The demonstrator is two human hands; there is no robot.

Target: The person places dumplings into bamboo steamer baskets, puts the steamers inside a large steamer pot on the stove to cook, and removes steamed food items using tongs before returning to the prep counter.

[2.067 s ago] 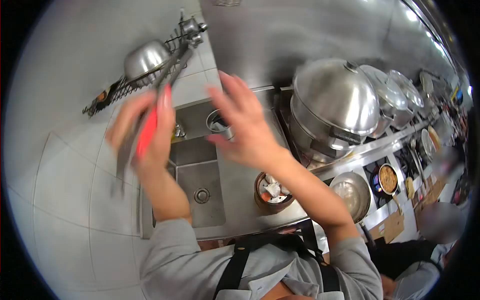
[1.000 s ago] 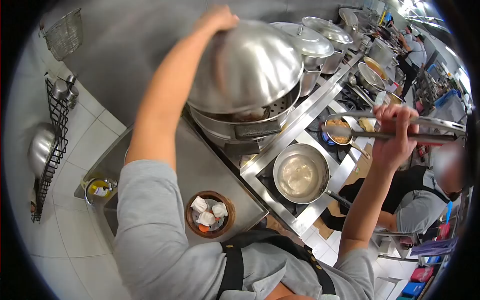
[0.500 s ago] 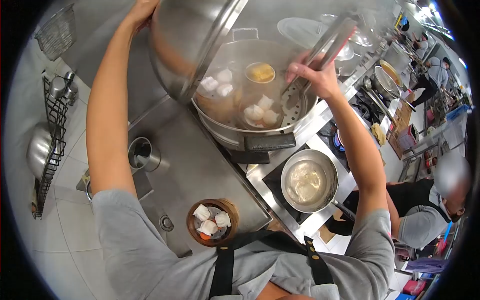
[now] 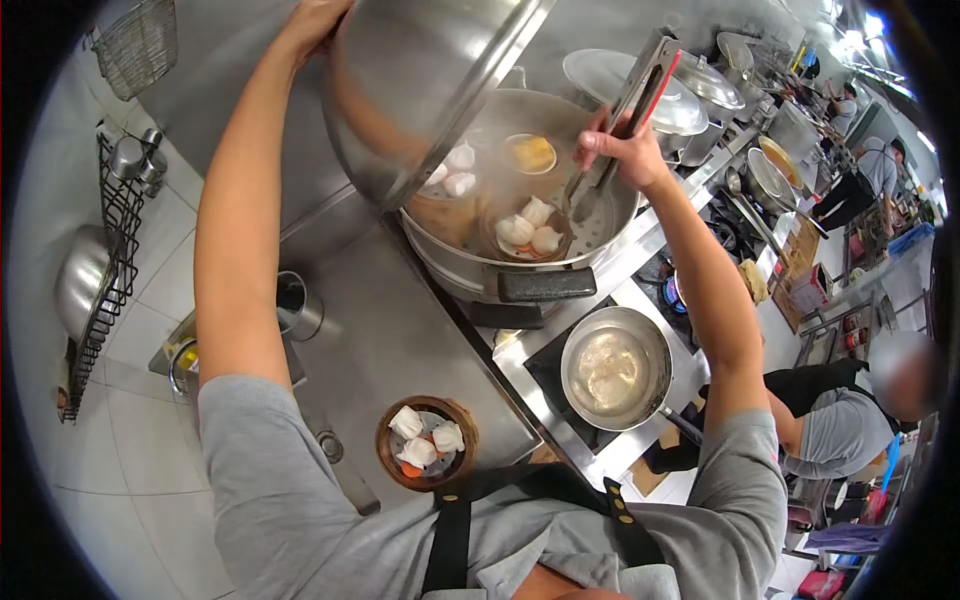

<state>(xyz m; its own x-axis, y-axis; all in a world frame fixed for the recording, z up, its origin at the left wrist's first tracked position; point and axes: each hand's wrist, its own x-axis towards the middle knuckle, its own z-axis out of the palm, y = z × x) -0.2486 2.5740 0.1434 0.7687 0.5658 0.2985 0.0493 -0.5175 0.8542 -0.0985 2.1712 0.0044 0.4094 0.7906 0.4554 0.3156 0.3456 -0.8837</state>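
Observation:
My left hand is closed on the upper edge of a large steel lid, tilted up on its side; some fingers are hidden behind it. With my right hand I grip metal tongs, whose tips point down into the big steamer pot. They are close to the right side of a small steamer basket of white dumplings; whether they touch it I cannot tell. Also in the pot are a round dish of yellow food and more white pieces, partly covered by the lid.
A bamboo basket with white dumplings stands on the steel counter near my body. Right of it, a saucepan of liquid sits on the stove. Lidded pots stand beyond. A co-worker is at the right.
Steam over the pot has thinned. The lid appears slightly further right in view, and the tongs have shifted left, their tips now by the dumpling basket's right side.

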